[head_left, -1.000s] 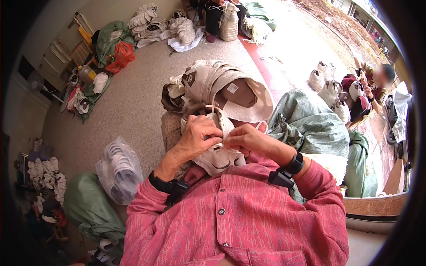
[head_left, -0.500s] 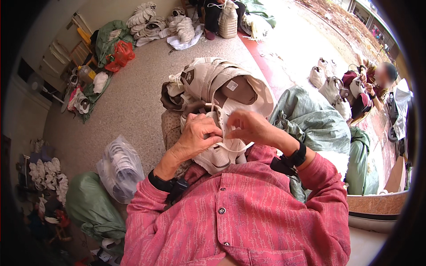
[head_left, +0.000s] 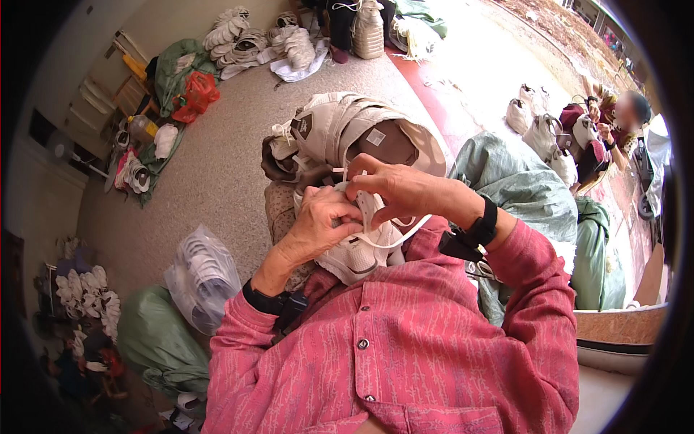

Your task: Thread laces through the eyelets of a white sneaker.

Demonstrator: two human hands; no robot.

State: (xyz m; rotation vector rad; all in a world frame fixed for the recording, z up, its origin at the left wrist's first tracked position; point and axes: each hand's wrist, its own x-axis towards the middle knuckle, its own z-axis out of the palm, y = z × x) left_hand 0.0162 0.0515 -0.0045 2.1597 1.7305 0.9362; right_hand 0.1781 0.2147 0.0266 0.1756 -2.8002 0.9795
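A white shoe upper (head_left: 352, 258) with perforated toe lies in my lap, its opening facing away from me. My left hand (head_left: 323, 219) is closed on its left side, fingertips tucked at the eyelet edge. My right hand (head_left: 412, 189) curls over the right eyelet flap (head_left: 369, 206), with index finger and thumb on either side of it. A white shoelace (head_left: 406, 237) loops out from between the hands and hangs to the right. The fingertips inside the shoe are partly hidden. Just beyond, a stack of nested beige shoe uppers (head_left: 347, 123) rests on its side.
Green sacks (head_left: 506, 181) bulge at my right, another green sack (head_left: 155, 340) at my left beside a clear bag of shoe uppers (head_left: 202, 278). Piles of shoe uppers (head_left: 238, 43) line the back wall. A co-worker (head_left: 614, 126) sits at far right among bundled uppers.
My right hand, blurred before, has moved slightly left onto the eyelet flap. The lace loop now spreads farther right. My left hand stays in place.
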